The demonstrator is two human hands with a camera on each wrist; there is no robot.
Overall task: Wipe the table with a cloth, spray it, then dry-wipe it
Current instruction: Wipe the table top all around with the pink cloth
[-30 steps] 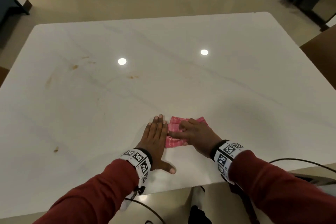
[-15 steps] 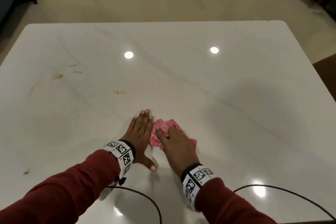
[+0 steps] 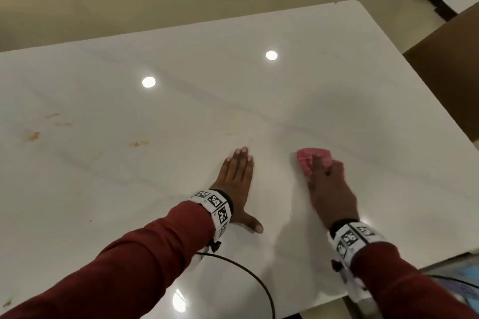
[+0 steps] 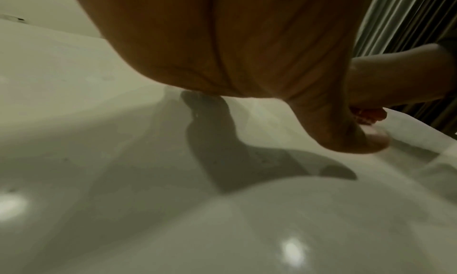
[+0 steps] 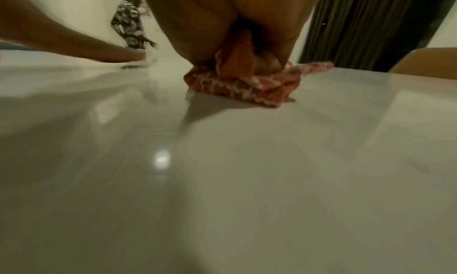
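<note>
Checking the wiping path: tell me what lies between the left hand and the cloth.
Only bare table separates the left hand from the cloth, seen in the head view.

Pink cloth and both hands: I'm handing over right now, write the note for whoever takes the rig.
Left hand: flat on the white table, fingers straight, holding nothing.
Right hand: grips the bunched pink cloth, pressing it on the table on the right side, apart from the left hand.
Done: first wipe under way near the front middle.
Left: brown stains on the table's left side are unwiped; then spray and dry-wipe. No spray bottle in view.
</note>
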